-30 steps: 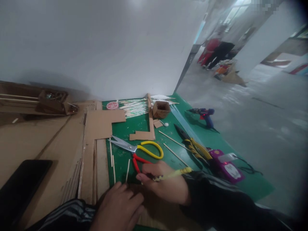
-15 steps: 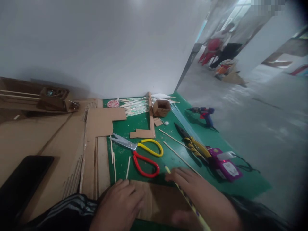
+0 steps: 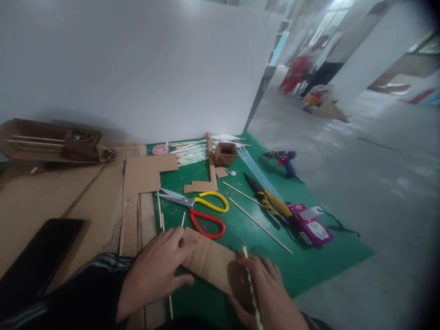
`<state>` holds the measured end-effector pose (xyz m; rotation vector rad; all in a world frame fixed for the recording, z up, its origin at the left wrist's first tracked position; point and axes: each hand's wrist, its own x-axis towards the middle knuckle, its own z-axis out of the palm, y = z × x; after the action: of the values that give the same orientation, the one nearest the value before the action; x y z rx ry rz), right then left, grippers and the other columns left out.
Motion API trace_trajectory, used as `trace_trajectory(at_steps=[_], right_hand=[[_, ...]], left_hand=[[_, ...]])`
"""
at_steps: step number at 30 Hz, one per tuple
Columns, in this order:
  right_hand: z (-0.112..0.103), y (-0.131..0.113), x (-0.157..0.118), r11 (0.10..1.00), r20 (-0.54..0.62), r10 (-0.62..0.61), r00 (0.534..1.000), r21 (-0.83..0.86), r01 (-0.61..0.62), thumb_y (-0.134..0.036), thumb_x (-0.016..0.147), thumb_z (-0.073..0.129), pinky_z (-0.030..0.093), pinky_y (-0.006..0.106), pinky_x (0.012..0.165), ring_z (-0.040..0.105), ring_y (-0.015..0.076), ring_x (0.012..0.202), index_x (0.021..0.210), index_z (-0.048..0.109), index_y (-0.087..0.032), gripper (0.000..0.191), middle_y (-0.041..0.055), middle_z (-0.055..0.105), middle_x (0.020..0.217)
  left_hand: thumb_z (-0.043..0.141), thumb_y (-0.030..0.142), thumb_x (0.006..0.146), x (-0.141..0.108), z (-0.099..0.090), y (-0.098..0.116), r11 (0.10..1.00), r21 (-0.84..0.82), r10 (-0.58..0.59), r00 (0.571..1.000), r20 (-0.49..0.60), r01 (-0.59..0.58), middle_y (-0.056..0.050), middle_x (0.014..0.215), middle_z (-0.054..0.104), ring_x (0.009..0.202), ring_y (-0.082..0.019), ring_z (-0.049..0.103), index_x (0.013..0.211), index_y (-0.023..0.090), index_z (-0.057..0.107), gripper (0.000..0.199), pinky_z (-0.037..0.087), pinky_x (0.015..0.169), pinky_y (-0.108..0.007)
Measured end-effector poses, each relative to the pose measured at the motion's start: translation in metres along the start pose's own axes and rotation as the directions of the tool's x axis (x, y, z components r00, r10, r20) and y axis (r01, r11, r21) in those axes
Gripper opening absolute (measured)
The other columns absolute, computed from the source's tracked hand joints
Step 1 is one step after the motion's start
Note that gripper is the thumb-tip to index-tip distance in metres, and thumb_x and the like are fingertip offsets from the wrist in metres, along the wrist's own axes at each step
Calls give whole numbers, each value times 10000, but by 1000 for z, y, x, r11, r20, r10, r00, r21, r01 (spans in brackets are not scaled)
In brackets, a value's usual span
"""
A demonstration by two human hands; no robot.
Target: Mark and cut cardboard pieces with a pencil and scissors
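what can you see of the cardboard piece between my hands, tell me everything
The cardboard piece is a tan, flat strip that looks like plain cardboard, with faint lines across it and a dark shadow toward its right end. It slants over the green surface, left end farther away; whether it lies fully flat is unclear. The left hand has fingers on its left end; the right hand, holding a yellow pencil, covers part of its right end. Its underside is hidden.

The head-worn camera looks forward and down at nearby hands [image 3: 154,268].
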<state>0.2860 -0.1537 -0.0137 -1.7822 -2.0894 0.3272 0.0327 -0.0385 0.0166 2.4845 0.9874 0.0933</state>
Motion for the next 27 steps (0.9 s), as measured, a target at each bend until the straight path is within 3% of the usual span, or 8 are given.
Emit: trace_trajectory(at_steps=[4, 9, 15, 17, 20, 23, 25, 27], right_hand=[[16, -8, 18, 1000, -93, 27, 995, 6, -26, -203, 704, 765, 514, 451, 750, 587, 317, 959, 1153, 459, -254, 546, 94, 639, 1097], [31, -26, 38, 992, -210, 96, 973, -61, -111, -307, 784, 736, 505, 520, 746, 589, 354, 940, 1169, 460, -228, 480, 132, 633, 1094], [34, -43, 28, 966, -41, 112, 993, 239, -99, -214, 726, 722, 542, 509, 863, 606, 351, 1071, 1307, 385, -242, 672, 133, 598, 1208], [33, -45, 23, 903, 30, 129, 991, 409, -130, -218, 796, 662, 516, 483, 959, 582, 326, 1177, 1347, 344, -245, 637, 139, 560, 1301], [35, -54, 21, 695, 91, 159, 983, 697, -177, -316, 928, 546, 505, 407, 1001, 553, 272, 1259, 1366, 303, -264, 504, 134, 524, 1389], [40, -67, 24, 490, 14, 176, 984, 866, -100, -489, 956, 490, 480, 403, 1038, 482, 270, 1345, 1368, 304, -291, 494, 131, 465, 1471], [44, -73, 28, 441, -88, 147, 985, 898, 15, -548, 959, 434, 471, 446, 1046, 438, 289, 1383, 1370, 297, -298, 501, 142, 398, 1526], [46, -74, 33, 492, -183, 39, 982, 859, 140, -513, 974, 387, 504, 470, 1003, 466, 292, 1362, 1395, 241, -314, 488, 140, 329, 1568]], left_hand=[[698, 207, 845, 9, -6, -18, 996, 81, 25, 999, -37, -22, -87, 1210, 562, 1100, -287, 550, 1322, 291, 548, 507, 512, 904, -432], [505, 47, 901, 29, -5, -37, 974, 227, 26, 983, -184, 17, -119, 1273, 578, 1144, -285, 546, 1261, 247, 619, 427, 500, 949, -443], [443, -45, 848, 37, -2, -49, 979, 199, -1, 972, -236, 49, -125, 1309, 566, 1138, -291, 551, 1300, 210, 598, 542, 503, 969, -474], [421, -39, 861, 36, 2, -53, 985, 166, -8, 968, -252, 52, -125, 1346, 539, 1175, -267, 543, 1316, 192, 579, 535, 501, 996, -432], [378, -43, 868, 34, 7, -56, 991, 121, -24, 963, -267, 59, -123, 1391, 510, 1227, -247, 528, 1345, 178, 544, 552, 488, 1029, -409], [345, -33, 883, 31, 7, -54, 994, 86, -41, 960, -276, 68, -114, 1405, 506, 1241, -232, 531, 1383, 177, 490, 561, 480, 1047, -404], [354, 9, 909, 28, 6, -51, 997, 37, -59, 959, -279, 72, -113, 1420, 495, 1249, -234, 529, 1406, 178, 442, 532, 472, 1057, -414], [364, 44, 924, 26, 4, -48, 996, -49, -79, 961, -264, 68, -115, 1432, 484, 1265, -240, 518, 1402, 178, 416, 499, 456, 1069, -429]])
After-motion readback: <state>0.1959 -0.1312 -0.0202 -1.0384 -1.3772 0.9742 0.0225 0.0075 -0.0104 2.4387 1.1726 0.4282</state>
